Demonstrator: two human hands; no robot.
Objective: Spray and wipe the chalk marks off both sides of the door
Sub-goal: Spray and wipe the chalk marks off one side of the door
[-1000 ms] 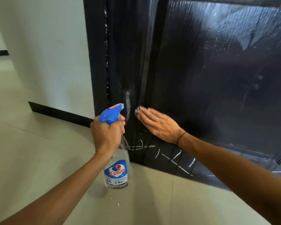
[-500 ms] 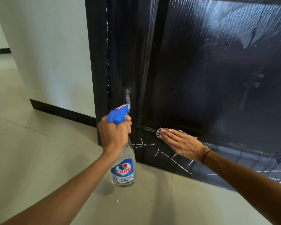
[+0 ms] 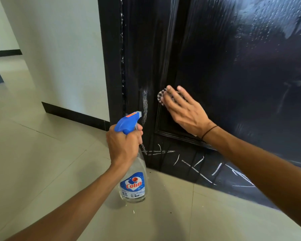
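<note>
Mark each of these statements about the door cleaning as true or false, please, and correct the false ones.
1. The left hand holds the spray bottle by its blue head. True.
2. The right hand holds a sponge away from the door. False: with straight fingers it presses a checked cloth flat on the door.
3. Chalk marks remain on the bottom rail, below the right hand. True.
4. The bottle is full of blue liquid. False: its body is clear, and only the label and head are blue.
5. The right wrist wears a thin dark band. True.
</note>
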